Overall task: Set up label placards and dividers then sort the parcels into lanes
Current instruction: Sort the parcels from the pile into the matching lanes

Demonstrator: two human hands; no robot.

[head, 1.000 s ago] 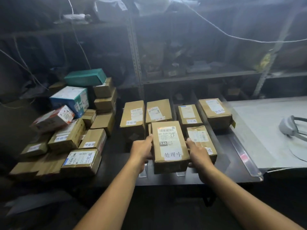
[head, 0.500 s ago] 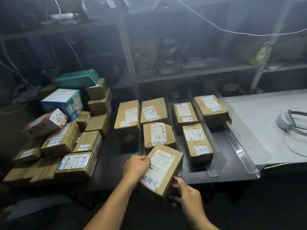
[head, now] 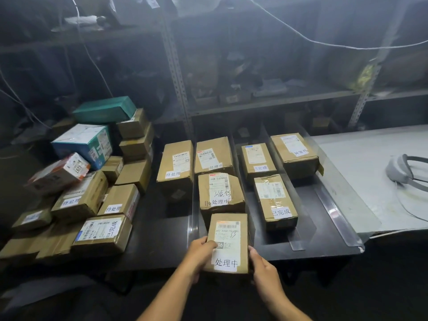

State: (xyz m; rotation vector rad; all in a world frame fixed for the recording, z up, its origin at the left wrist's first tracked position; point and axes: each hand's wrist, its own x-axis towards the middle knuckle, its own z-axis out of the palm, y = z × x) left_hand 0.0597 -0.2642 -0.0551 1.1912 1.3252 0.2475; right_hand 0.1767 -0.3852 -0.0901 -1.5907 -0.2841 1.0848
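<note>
Steel shelving rack [head: 178, 89] fills the back. It is dim and cluttered, and the contents are too dark to name. In front of it stands a black table [head: 159, 237]. A white-topped bench [head: 361, 158] butts against the table on the right, with a grey headband device [head: 399, 173] lying on it.

Left end of table: unsorted pile [head: 92, 191] of brown cartons, with a teal box [head: 104, 110] on top and a blue-and-white box [head: 81, 142] below it. Several cartons carry white slips reading 待处理 or 已完成.

Right half of table is split into lanes by clear dividers [head: 193, 205] standing on edge, running front to back.
- Far-left lane: one 待处理 parcel [head: 176, 163].
- Second lane: two 处理中 parcels [head: 214, 156], one behind the other.
- Third lane: two 已完成 parcels [head: 275, 202], likewise in file.
- Rightmost lane: a lone carton [head: 294, 151], its slip turned sideways and not legible.

Held parcel [head: 229, 239]: brown carton, barcode label up, white 处理中 slip at the near end. It lies in line with the second lane, just in front of the nearer 处理中 parcel, with its near end jutting past the table's front edge. Cannot tell whether it rests on the tabletop.

Left hand [head: 199, 253] grips the parcel's left long side, thumb lapped over the top face. Right hand [head: 264, 269] grips the near right corner, fingers wrapped against the side wall.
</note>
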